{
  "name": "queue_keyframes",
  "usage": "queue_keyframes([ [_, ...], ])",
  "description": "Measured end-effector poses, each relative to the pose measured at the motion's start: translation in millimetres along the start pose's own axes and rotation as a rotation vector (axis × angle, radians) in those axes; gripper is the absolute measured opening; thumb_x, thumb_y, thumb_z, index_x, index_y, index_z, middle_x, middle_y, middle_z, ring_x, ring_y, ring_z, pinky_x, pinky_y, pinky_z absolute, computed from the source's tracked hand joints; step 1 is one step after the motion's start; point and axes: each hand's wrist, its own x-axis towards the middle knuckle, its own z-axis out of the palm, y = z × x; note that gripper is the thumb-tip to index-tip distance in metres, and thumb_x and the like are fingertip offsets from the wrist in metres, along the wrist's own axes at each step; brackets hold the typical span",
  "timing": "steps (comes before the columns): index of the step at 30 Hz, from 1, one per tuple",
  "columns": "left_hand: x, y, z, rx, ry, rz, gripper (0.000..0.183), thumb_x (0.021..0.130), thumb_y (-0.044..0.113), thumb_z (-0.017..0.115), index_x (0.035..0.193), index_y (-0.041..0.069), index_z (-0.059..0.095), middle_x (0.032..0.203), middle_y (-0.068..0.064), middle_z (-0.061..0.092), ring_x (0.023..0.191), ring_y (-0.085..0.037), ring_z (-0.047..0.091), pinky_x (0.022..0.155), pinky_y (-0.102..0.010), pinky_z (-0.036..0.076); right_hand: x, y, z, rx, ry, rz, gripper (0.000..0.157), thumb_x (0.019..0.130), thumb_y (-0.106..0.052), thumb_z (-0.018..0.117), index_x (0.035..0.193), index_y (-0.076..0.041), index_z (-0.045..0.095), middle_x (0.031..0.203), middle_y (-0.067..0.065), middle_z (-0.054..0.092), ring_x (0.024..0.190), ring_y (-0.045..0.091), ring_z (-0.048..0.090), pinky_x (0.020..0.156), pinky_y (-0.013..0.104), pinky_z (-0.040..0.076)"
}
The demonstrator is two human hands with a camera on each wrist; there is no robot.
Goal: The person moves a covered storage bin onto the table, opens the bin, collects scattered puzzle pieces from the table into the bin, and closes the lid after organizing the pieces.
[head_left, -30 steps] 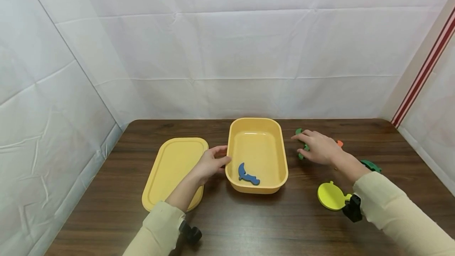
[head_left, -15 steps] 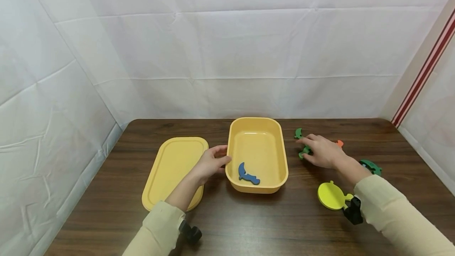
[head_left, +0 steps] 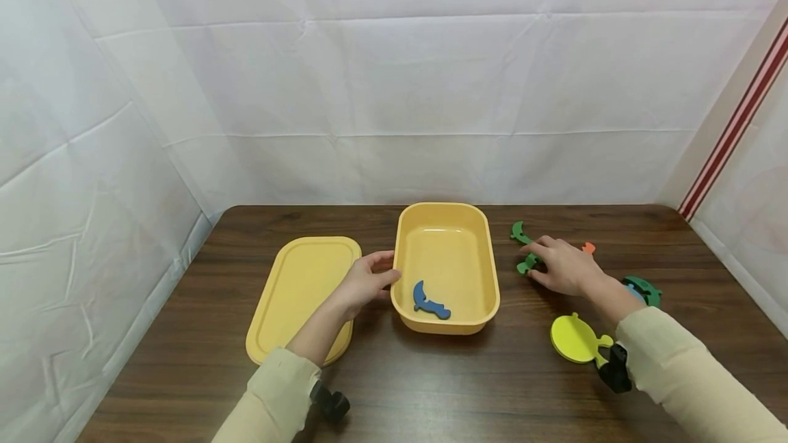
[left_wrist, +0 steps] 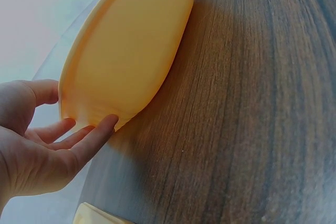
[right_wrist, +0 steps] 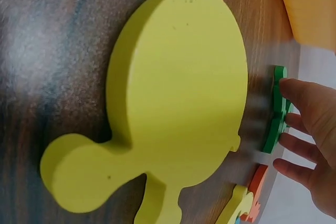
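Note:
My left hand [head_left: 363,280] holds the left side of a yellow plastic bin [head_left: 489,272], thumb at the rim and fingers against the outer wall. Inside the bin lies a blue curved puzzle piece [head_left: 431,303]. To the bin's right, my right hand [head_left: 563,264] pinches a green curved piece [right_wrist: 275,114] on the table; its fingers partly cover the green in the head view. A yellow round piece with knobs [head_left: 574,338] lies nearer, beside the right wrist.
A yellow lid [head_left: 308,269] lies flat left of the bin, partly under the left forearm. An orange piece [head_left: 588,248] and another green piece [head_left: 643,289] lie beyond the right arm. A white cloth wall [head_left: 394,87] stands behind the table.
My right hand has moved slightly right and nearer, its fingers closing in on the green piece, which has shifted a little. The left hand and the bin stay put.

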Motion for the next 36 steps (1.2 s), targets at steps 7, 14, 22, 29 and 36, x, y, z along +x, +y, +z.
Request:
queue_keyframes([
  [7, -0.3, 1.3, 0.3, 0.005, 0.001, -0.003, 0.045, 0.090, 0.009, 0.056, 0.134, 0.004, 0.044, 0.129, -0.016, 0.051, 0.105, -0.026, 0.059, 0.075, -0.036, 0.056, -1.4, -1.6, -1.8, -0.011, -0.015, -0.014, 0.037, 0.085, -0.023, 0.065, 0.120, -0.015, 0.058, 0.113, 0.014, 0.053, 0.101, 0.034, 0.054, 0.069, 0.049, 0.052],
  [14, 0.3, 1.6, 0.4, -0.004, -0.006, -0.004, 0.045, 0.091, 0.009, 0.056, 0.134, 0.005, 0.045, 0.129, -0.016, 0.051, 0.106, -0.027, 0.059, 0.076, -0.037, 0.056, -2.4, -2.7, -3.0, -0.001, -0.031, -0.009, 0.034, 0.084, -0.019, 0.066, 0.117, -0.014, 0.058, 0.110, 0.015, 0.050, 0.095, 0.034, 0.052, 0.066, 0.045, 0.051],
  [22, -0.3, 2.1, 0.2, 0.000, -0.003, -0.002, 0.045, 0.090, 0.009, 0.056, 0.133, 0.005, 0.045, 0.128, -0.015, 0.052, 0.105, -0.027, 0.059, 0.077, -0.038, 0.055, 0.8, -3.2, -4.7, 0.006, -0.084, 0.018, 0.030, 0.085, -0.017, 0.064, 0.114, -0.014, 0.057, 0.111, 0.021, 0.051, 0.094, 0.040, 0.054, 0.069, 0.050, 0.050],
  [29, -0.6, 0.9, 0.1, -0.009, -0.021, 0.000, 0.046, 0.091, 0.009, 0.056, 0.134, 0.004, 0.044, 0.130, -0.016, 0.051, 0.106, -0.028, 0.058, 0.077, -0.037, 0.056, 4.8, -3.8, -4.1, 0.025, -0.095, -0.026, 0.023, 0.084, -0.012, 0.065, 0.106, -0.013, 0.056, 0.100, 0.018, 0.052, 0.078, 0.029, 0.053, 0.063, 0.041, 0.048],
  [36, 0.5, 0.2, 0.0, -0.013, -0.029, -0.001, 0.046, 0.091, 0.009, 0.056, 0.135, 0.003, 0.043, 0.131, -0.017, 0.049, 0.107, -0.029, 0.058, 0.077, -0.037, 0.056, 5.9, -4.3, -4.3, 0.031, -0.117, -0.043, 0.023, 0.085, -0.011, 0.064, 0.105, -0.013, 0.054, 0.094, 0.016, 0.050, 0.074, 0.027, 0.053, 0.060, 0.041, 0.048],
])
